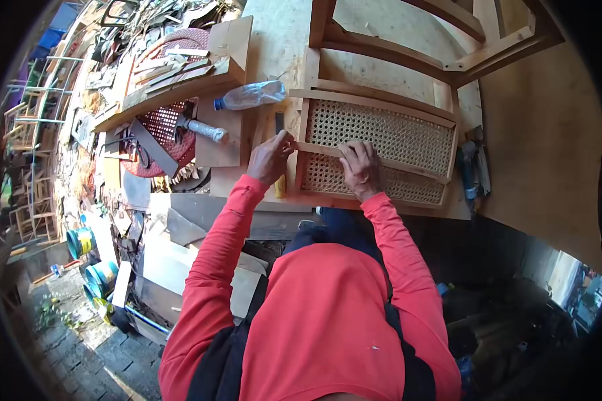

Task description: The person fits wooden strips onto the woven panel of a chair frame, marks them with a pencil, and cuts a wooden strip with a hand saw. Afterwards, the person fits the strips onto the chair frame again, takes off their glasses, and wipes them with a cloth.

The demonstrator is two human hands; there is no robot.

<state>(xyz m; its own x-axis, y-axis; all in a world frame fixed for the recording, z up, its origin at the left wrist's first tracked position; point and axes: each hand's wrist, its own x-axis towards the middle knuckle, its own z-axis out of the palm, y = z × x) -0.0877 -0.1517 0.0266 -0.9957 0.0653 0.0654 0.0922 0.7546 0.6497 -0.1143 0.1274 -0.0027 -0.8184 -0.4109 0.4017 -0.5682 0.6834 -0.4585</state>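
Note:
A thin wooden strip (411, 169) lies lengthwise across a woven cane panel (388, 128) set in a wooden frame (456, 155). My left hand (272, 158) is closed, pinching the strip's left end just beyond the frame's edge. Farther along, my right hand (361, 167) curls its fingers over the strip and rests above the cane; its thumb is partly hidden. Beside my left hand are a dark flat tool end (279, 121) and a yellow object (280, 187), whose kinds I cannot make out.
A chair-like wooden frame (394, 50) stands at the back of the workbench (274, 40). To the left are a plastic bottle (251, 95), a hammer (204, 129) with a wrapped handle, a red woven seat (155, 144) and wood offcuts (174, 73). A blue power tool (470, 170) sits at right.

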